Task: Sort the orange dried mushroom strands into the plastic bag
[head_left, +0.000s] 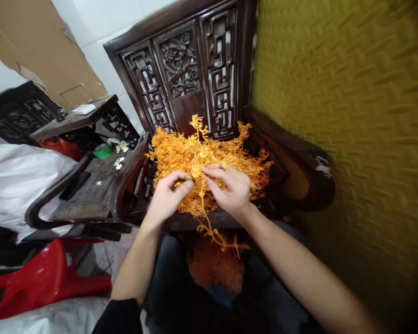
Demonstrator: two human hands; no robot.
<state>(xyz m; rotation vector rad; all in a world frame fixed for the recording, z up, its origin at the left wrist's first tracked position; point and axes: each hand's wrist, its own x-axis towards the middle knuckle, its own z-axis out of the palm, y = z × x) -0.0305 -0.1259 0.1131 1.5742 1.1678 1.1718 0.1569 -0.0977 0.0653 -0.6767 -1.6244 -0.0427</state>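
Note:
A heap of frilly orange sprigs (pixel 174 153), which look like artificial plant pieces, fills the seat of a dark carved wooden chair (pixel 181 104). One long orange sprig (pixel 202 197) stands out in front of the heap, its thin stem hanging over the seat's front edge. My left hand (pixel 169 195) is closed, thumb and forefinger pinched at the left side of this sprig. From the right, my right hand (pixel 231 188) pinches the same sprig between thumb and fingers, close to the left fingertips. The exact contact at the fingertips is partly hidden.
A yellow textured wall (pixel 348 102) borders the chair's right arm (pixel 313 181). At left stand a wooden seat (pixel 87 197) with small pale pieces (pixel 119 162) and a green item (pixel 103 151), a white sack (pixel 17 181) and a red plastic stool (pixel 48 273). An orange-brown mass (pixel 216 262) lies below, between the legs.

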